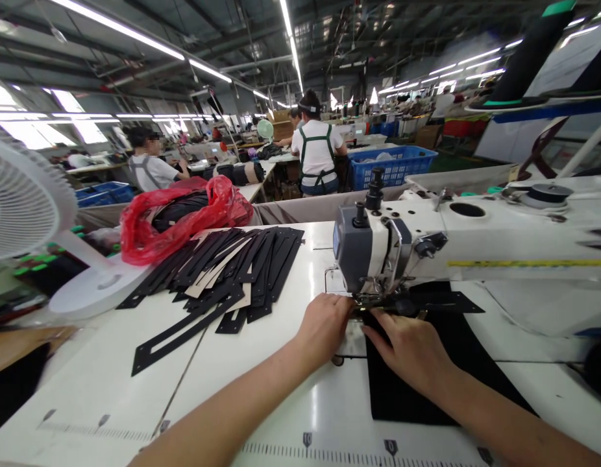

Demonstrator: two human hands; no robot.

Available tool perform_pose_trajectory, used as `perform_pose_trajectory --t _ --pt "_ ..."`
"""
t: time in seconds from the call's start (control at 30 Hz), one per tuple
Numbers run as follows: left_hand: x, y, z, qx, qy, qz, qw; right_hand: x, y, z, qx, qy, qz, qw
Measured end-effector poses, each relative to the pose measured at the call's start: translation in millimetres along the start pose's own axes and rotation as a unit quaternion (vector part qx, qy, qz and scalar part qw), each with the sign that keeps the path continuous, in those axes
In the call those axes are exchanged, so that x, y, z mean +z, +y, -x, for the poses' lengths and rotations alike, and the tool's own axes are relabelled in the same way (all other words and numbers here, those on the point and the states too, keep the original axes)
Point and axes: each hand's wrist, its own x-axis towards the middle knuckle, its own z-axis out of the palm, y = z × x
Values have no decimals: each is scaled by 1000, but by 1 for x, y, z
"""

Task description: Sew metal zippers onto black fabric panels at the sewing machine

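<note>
A sewing machine (371,250) stands before me, with both of my hands close to its presser foot. My left hand (327,327) is closed just left of the needle area; its fingertips are hidden, and what they grip cannot be made out. My right hand (417,350) has bent fingers on a black fabric panel (392,395), gripping it near the foot. This panel lies flat under the right wrist and reaches toward the front of the table. A black strip (459,301) with a pointed end lies across the panel behind the right hand.
Left of the machine lies a pile of slotted black strips (261,272), some showing beige undersides. Behind it is a red plastic bag (227,201) of black pieces. A white fan (100,279) stands far left. Beyond are a blue basket (398,165) and people at other tables.
</note>
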Motion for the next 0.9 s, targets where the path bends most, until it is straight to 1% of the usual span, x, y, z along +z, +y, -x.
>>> perform_pose_trajectory --t 0.1,0.2,0.3,0.5,0.63,0.77,0.83,0.9 --pt "-2 2 3 17 -3 11 1000 8 1 1 -10 1 -14 1000" --pt "-2 4 7 68 -2 13 998 9 0 4 -27 8 -31 999" --pt "-1 6 9 106 14 -4 994 9 0 6 -37 21 -42 998" --pt "2 11 10 114 50 -37 991 9 0 5 -57 59 -68 994" --pt "3 15 7 140 68 -79 985 0 -2 3 -75 84 -84 990" --pt "5 16 8 137 82 -81 984 -7 0 0 -79 137 -32 987" --pt "6 15 10 124 88 -84 985 -4 2 -1 -74 135 -19 988" --pt "7 15 12 122 92 -88 984 2 4 -3 -70 110 -38 991"
